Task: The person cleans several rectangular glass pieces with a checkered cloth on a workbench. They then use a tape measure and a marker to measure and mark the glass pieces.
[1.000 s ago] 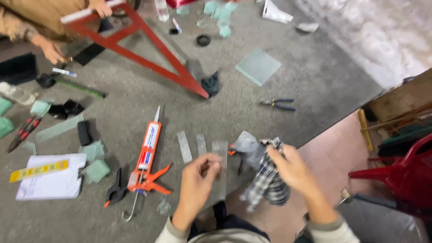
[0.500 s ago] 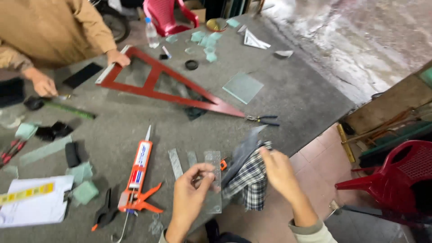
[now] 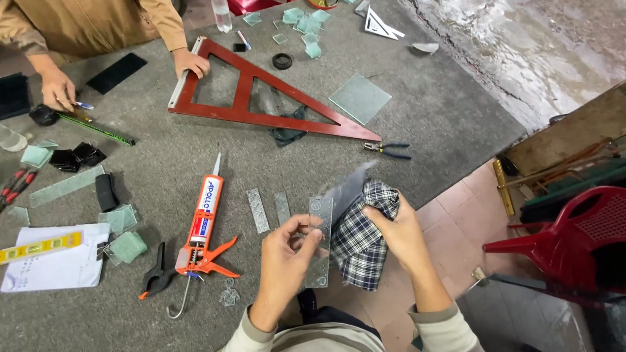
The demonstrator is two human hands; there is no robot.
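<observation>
Grey felt-covered table [image 3: 163, 163] beside a tiled floor, crowded with glass offcuts and tools. Left hand [image 3: 287, 251] pinching a narrow glass strip [image 3: 319, 241] by its long edges, fingers closed on it, just right of the caulking gun [image 3: 202, 221]. Right hand [image 3: 398, 231] curled around a checked cloth [image 3: 358, 241], touching the strip's far side. Risks, judged: bare fingers on raw edges, so a cut; strip held past the table's rim, so a slip and shatter on tiles; hard rubbing, so a snap.
</observation>
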